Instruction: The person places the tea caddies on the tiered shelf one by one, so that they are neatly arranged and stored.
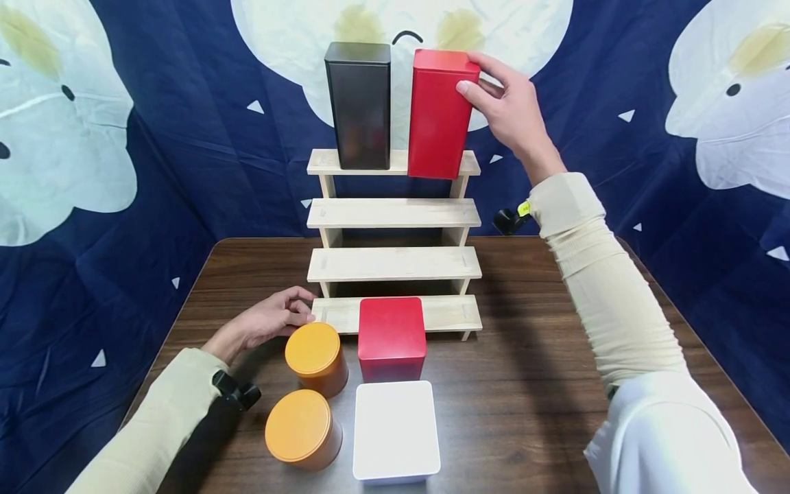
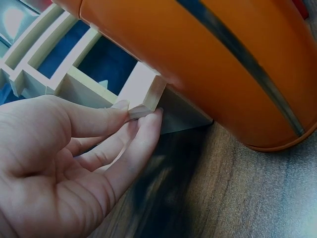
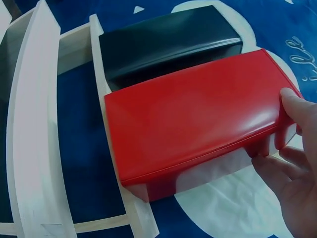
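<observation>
My right hand [image 1: 509,103] grips the upper right of a tall red tin [image 1: 439,116], thumb on its front. The tin's base is at the top step of a wooden tiered stand [image 1: 395,213], its lower edge overlapping the step's front. Beside it on that step stands a tall black tin [image 1: 361,113]. Low on the left, my left hand [image 1: 271,319] pinches the end of the stand's bottom step, thumb above and fingers below, as the left wrist view shows. An orange round tin [image 2: 198,64] is right next to those fingers.
In front of the stand are a second red tin [image 1: 391,333], a white square-topped tin [image 1: 396,429] and another orange round tin [image 1: 299,425]. All stand on a dark wood table [image 1: 524,412]. A blue patterned cloth [image 1: 204,103] hangs behind.
</observation>
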Motion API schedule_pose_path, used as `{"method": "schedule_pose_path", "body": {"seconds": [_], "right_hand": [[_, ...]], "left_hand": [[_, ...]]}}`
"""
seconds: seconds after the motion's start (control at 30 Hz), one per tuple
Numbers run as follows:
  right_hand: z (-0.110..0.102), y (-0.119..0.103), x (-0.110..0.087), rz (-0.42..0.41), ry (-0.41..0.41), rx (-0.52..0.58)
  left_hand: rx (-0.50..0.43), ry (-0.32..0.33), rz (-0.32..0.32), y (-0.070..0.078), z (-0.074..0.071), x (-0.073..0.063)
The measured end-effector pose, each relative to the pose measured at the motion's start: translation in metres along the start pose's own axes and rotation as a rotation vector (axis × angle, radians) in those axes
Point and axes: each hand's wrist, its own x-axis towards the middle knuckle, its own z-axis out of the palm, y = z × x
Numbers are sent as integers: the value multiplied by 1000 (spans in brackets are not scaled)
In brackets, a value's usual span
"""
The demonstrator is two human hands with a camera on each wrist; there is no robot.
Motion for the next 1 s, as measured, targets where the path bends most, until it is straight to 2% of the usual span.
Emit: {"method": "schedule_pose_path", "body": {"seconds": [0.43, 0.67, 1.0], "right_hand": [[10, 0, 7, 43, -3, -101], [9, 7, 13, 94, -23, -93], [9, 14, 16, 127, -31, -133]], "left_hand": [[9, 4, -7, -3, 0, 0], [1, 6, -10, -3, 0, 0], [2, 13, -21, -5, -1, 2]]}}
